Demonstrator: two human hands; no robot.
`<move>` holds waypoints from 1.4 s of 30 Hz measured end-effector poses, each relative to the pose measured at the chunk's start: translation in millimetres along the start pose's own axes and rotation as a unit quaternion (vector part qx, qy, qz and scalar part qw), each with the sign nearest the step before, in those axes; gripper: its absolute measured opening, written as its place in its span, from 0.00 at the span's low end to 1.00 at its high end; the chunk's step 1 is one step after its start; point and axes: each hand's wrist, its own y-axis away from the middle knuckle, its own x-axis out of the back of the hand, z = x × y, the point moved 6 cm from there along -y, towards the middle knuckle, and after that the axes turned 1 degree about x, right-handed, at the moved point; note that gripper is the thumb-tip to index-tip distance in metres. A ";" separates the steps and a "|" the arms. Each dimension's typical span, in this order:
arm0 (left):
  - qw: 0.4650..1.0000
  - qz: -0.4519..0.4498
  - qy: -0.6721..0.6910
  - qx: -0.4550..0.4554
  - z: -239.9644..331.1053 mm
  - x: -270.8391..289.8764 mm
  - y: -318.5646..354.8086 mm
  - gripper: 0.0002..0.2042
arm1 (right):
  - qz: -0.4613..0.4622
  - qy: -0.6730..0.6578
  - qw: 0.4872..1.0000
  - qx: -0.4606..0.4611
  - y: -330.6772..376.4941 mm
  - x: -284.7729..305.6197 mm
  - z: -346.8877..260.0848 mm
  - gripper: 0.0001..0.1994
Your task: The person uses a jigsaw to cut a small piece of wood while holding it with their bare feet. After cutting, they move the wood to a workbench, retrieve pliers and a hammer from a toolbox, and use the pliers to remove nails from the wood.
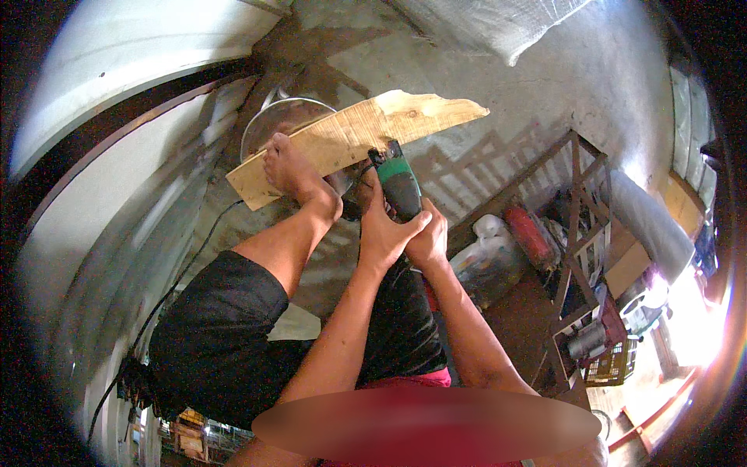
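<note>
Both of my hands are wrapped round a green and black jigsaw (pixel 400 180). My left hand (pixel 381 233) grips its left side, and my right hand (pixel 429 236) closes on the rear of its body from the right. The saw's front end meets the near edge of a pale wooden board (pixel 354 132); the blade itself is too small to make out. Toward its far right end, the board has an uneven, curved outline. My bare left foot (pixel 289 167) presses down on the board's left part.
Under the board shows a round thing with a metal rim (pixel 253 128). A black cord (pixel 204 249) runs along the corrugated wall at left. To the right stand a rusty metal frame (pixel 574 210), a red cylinder (pixel 531 233), plastic bags (pixel 490 253) and a crate (pixel 611 364).
</note>
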 end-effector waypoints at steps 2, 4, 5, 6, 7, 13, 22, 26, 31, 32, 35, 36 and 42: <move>1.000 0.002 -0.012 0.005 1.5 0.9 -0.6 0.64 | -0.006 0.002 1.000 -0.015 0.0 -0.6 0.8 0.16; 1.000 -0.007 -0.008 0.012 3.0 1.4 -0.9 0.63 | -0.003 0.003 1.000 -0.002 0.0 -0.5 -1.3 0.16; 1.000 -0.014 -0.005 0.017 3.7 1.4 -1.1 0.63 | -0.006 0.019 1.000 -0.007 0.1 -1.1 -0.6 0.16; 1.000 -0.020 0.012 0.019 4.8 1.6 -1.0 0.63 | -0.002 0.004 1.000 0.001 0.2 -1.0 -1.6 0.16; 0.999 -0.022 -0.007 0.028 4.9 2.2 -0.7 0.63 | 0.000 0.001 1.000 0.000 0.3 -1.1 -1.5 0.16; 0.998 -0.012 -0.049 0.025 8.7 4.2 0.0 0.63 | 0.003 -0.024 1.000 -0.012 0.4 -2.0 -0.3 0.17; 1.000 0.019 -0.008 -0.003 1.2 -2.7 1.1 0.62 | -0.008 0.015 1.000 0.020 -4.4 1.0 4.6 0.18; 1.000 0.026 0.002 -0.013 -0.4 -3.6 1.4 0.60 | 0.005 -0.007 0.999 0.031 -5.0 0.6 9.5 0.17; 0.998 0.042 -0.016 -0.042 2.5 -2.0 -0.3 0.60 | 0.008 0.008 0.999 0.031 -4.2 -1.3 13.3 0.18; 0.998 0.041 -0.007 -0.048 3.3 -1.5 -0.2 0.60 | 0.008 -0.001 0.999 0.031 -4.0 -1.8 13.5 0.18; 0.999 0.039 -0.010 -0.036 2.6 -0.9 -0.1 0.61 | 0.014 0.020 0.999 0.033 -4.3 -1.8 13.9 0.17; 0.999 0.041 -0.015 -0.026 1.9 -0.5 0.4 0.61 | 0.020 0.045 0.999 0.022 -4.3 -1.5 15.4 0.17; 0.994 0.079 -0.035 -0.062 6.5 0.2 2.0 0.48 | 0.021 0.017 0.997 0.066 -5.8 -0.8 16.9 0.16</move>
